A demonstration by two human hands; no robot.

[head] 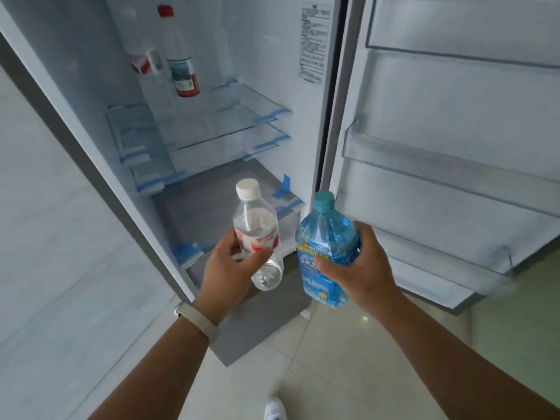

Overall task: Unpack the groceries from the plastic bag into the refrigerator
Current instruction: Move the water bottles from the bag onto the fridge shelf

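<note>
My left hand (230,268) grips a clear water bottle (257,225) with a white cap and a red-and-white label. My right hand (360,265) grips a blue bottle (324,247) with a teal cap. Both bottles are held in front of the open refrigerator (212,56), at the height of its grey bottom drawer (200,204). On an upper glass shelf (224,116) stand a tall clear bottle with a red cap (178,56) and another bottle (145,65) to its left. No plastic bag is in view.
The refrigerator door (454,116) hangs open on the right, with clear door bins (439,165) at several heights. A second glass shelf (230,147) lies below the first. Blue tape strips mark shelf edges. Pale tiled floor (333,359) and my white shoe (274,409) are below.
</note>
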